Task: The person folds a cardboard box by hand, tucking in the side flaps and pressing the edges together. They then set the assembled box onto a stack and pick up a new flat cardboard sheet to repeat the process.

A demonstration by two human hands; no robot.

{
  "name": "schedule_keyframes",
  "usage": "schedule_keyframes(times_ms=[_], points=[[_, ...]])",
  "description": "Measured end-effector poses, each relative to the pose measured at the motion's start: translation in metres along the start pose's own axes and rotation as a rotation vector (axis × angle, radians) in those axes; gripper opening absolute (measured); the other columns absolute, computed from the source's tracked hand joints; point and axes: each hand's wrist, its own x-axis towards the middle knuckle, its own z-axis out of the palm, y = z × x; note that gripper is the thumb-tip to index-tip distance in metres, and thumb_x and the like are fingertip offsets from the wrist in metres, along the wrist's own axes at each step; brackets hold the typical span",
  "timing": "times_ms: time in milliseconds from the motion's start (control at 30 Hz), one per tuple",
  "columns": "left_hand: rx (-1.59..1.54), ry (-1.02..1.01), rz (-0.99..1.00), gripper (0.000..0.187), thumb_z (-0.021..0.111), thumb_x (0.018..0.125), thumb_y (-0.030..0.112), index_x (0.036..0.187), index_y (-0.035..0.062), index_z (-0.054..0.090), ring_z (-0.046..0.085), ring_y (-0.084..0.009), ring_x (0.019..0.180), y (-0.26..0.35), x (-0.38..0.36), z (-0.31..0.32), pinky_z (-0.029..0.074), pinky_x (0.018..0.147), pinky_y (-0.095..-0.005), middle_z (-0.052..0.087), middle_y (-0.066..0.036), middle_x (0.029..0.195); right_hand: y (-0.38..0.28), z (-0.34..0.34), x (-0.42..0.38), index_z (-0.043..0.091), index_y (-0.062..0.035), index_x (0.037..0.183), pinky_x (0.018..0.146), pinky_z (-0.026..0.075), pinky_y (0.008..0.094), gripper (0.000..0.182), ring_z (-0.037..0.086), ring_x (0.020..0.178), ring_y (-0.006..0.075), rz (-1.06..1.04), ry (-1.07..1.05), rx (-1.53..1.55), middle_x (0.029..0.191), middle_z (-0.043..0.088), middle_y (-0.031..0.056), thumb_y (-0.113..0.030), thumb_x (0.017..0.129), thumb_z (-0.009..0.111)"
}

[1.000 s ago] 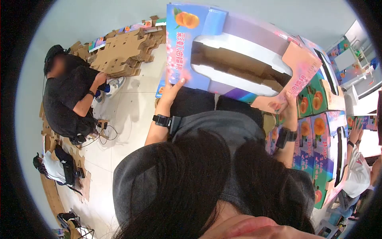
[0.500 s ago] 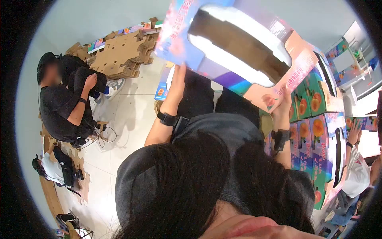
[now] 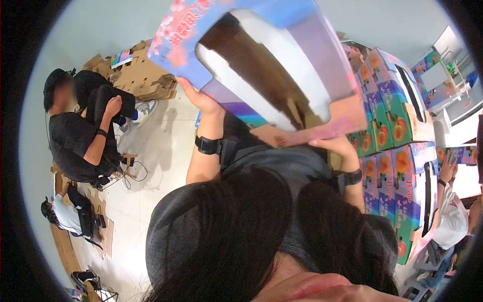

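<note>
A colourful printed cardboard box (image 3: 236,95) with a large cut-out in its top is held up in front of me, tilted. Through the opening its brown inside shows. My left hand (image 3: 201,99) grips the box's lower left corner, with part of the fingers hidden beneath it. At the lower right edge, my right hand (image 3: 339,148) holds the box, its fingers reaching along the peach-coloured end.
Stacked printed boxes (image 3: 397,176) stand at the right. Flattened brown cardboard (image 3: 141,75) is piled at the upper left. A seated person in black (image 3: 75,136) and another person (image 3: 70,211) are at the left; a person in white (image 3: 450,221) is at the right.
The box has moved left and tilted differently, and both my hands have moved left with it. My right hand now lies lower along the box's end.
</note>
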Motion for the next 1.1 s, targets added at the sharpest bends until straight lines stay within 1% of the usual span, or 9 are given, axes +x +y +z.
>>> schedule_keyframes(times_ms=[200, 333, 433, 600, 733, 833, 867, 967, 1100], points=[[0.079, -0.115, 0.048, 0.067, 0.035, 0.105, 0.059, 0.15, 0.0091, 0.037, 0.05, -0.0247, 0.131, -0.001, 0.005, -0.002, 0.041, 0.111, -0.0402, 0.049, -0.009, 0.145, 0.082, -0.08, -0.028, 0.03, -0.0037, 0.157, 0.119, 0.027, 0.0426, 0.106, 0.035, 0.146, 0.0267, -0.232, 0.052, 0.539, 0.157, 0.037, 0.0157, -0.056, 0.079, 0.079], [0.054, -0.211, 0.029, 0.063, 0.037, 0.106, 0.055, 0.149, 0.0089, 0.037, 0.047, -0.0209, 0.132, 0.009, 0.0, 0.017, 0.036, 0.113, -0.0388, 0.048, -0.006, 0.144, 0.013, -0.071, -0.039, 0.019, -0.005, 0.161, 0.121, 0.017, 0.0526, 0.135, 0.022, 0.152, 0.0325, -0.444, 0.266, 0.255, 0.162, 0.027, 0.021, -0.082, 0.063, 0.072], [0.09, -0.245, -0.001, 0.064, 0.038, 0.106, 0.053, 0.15, 0.0076, 0.036, 0.044, -0.0192, 0.134, 0.008, -0.001, 0.021, 0.033, 0.114, -0.0373, 0.047, -0.006, 0.146, -0.03, -0.047, -0.048, 0.014, -0.0052, 0.162, 0.121, 0.016, 0.0497, 0.141, 0.022, 0.152, 0.0321, -0.653, 0.17, -0.005, 0.163, 0.025, 0.0213, -0.081, 0.06, 0.076], [0.209, -0.331, -0.044, 0.074, 0.034, 0.105, 0.06, 0.155, 0.0057, 0.031, 0.043, -0.019, 0.134, 0.018, -0.005, 0.045, 0.032, 0.114, -0.0362, 0.045, -0.006, 0.149, -0.03, -0.033, -0.038, 0.021, -0.0039, 0.158, 0.104, 0.044, 0.0365, 0.113, 0.052, 0.124, 0.0199, -0.442, 0.227, 0.034, 0.136, 0.053, 0.0099, -0.011, 0.068, 0.09], [-0.017, -0.299, -0.582, 0.101, 0.027, 0.094, 0.081, 0.161, 0.0053, 0.018, 0.036, -0.0212, 0.142, 0.012, -0.017, 0.01, 0.026, 0.118, -0.0366, 0.035, -0.007, 0.158, -0.015, -0.033, -0.028, 0.027, -0.0039, 0.155, 0.103, 0.045, 0.0363, 0.105, 0.053, 0.123, 0.0191, -0.331, 0.236, 0.205, 0.136, 0.053, 0.0099, -0.015, 0.071, 0.089], [0.139, -0.529, -0.487, 0.118, 0.018, 0.084, 0.092, 0.163, 0.0049, 0.007, 0.026, -0.0234, 0.15, -0.016, -0.027, -0.03, 0.018, 0.122, -0.0383, 0.023, -0.009, 0.165, 0.001, -0.035, -0.018, 0.032, -0.0027, 0.152, 0.102, 0.047, 0.0354, 0.096, 0.055, 0.122, 0.0188, -0.355, 0.278, 0.309, 0.135, 0.055, 0.0096, -0.015, 0.074, 0.087], [0.056, -0.865, -0.366, 0.115, 0.041, 0.088, 0.084, 0.163, 0.0079, -0.002, 0.016, -0.0253, 0.153, -0.008, -0.026, -0.025, 0.013, 0.124, -0.0407, 0.013, -0.014, 0.167, 0.005, -0.039, -0.014, 0.034, -0.002, 0.151, 0.101, 0.047, 0.0351, 0.093, 0.056, 0.121, 0.0189, -0.389, 0.292, 0.317, 0.134, 0.056, 0.0095, -0.015, 0.075, 0.086], [0.06, -1.103, -0.39, 0.124, 0.076, 0.085, 0.055, 0.162, 0.0134, -0.013, 0.025, -0.0302, 0.15, -0.015, -0.039, -0.023, 0.021, 0.121, -0.045, 0.023, -0.021, 0.163, 0.01, -0.043, -0.014, 0.039, -0.0004, 0.146, 0.099, 0.05, 0.0347, 0.081, 0.06, 0.116, 0.0197, -0.358, 0.359, 0.367, 0.129, 0.059, 0.0099, -0.014, 0.08, 0.083], [0.289, -1.039, -0.549, 0.128, 0.086, 0.078, 0.011, 0.162, 0.0163, -0.01, 0.043, -0.0317, 0.138, -0.031, -0.05, -0.033, 0.037, 0.113, -0.0462, 0.041, -0.023, 0.15, 0.022, -0.047, -0.016, 0.043, 0.0001, 0.143, 0.095, 0.052, 0.0337, 0.071, 0.064, 0.11, 0.0202, -0.269, 0.391, 0.514, 0.123, 0.063, 0.0105, -0.012, 0.083, 0.08]])
